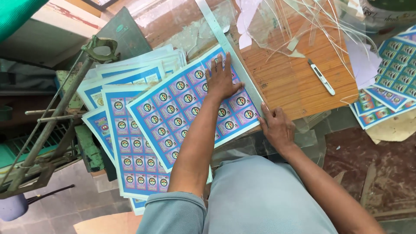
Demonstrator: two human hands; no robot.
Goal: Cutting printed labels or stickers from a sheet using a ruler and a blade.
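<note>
Two bare forearms, left hand (222,80) and right hand (277,128) without gloves, rings or a watch, pale grey-blue short sleeve at the left upper arm, matching grey-blue garment across the lap

A wooden worktop (294,82) with a ribbed orange-brown surface is filling the upper middle, and daylight is falling evenly across it. Grey floor tiles (65,203) are showing at the lower left, while worn reddish flooring (372,160) is spreading at the right. A weathered green metal frame (52,125) is leaning at the left, beside a pale cabinet (56,30).
</note>
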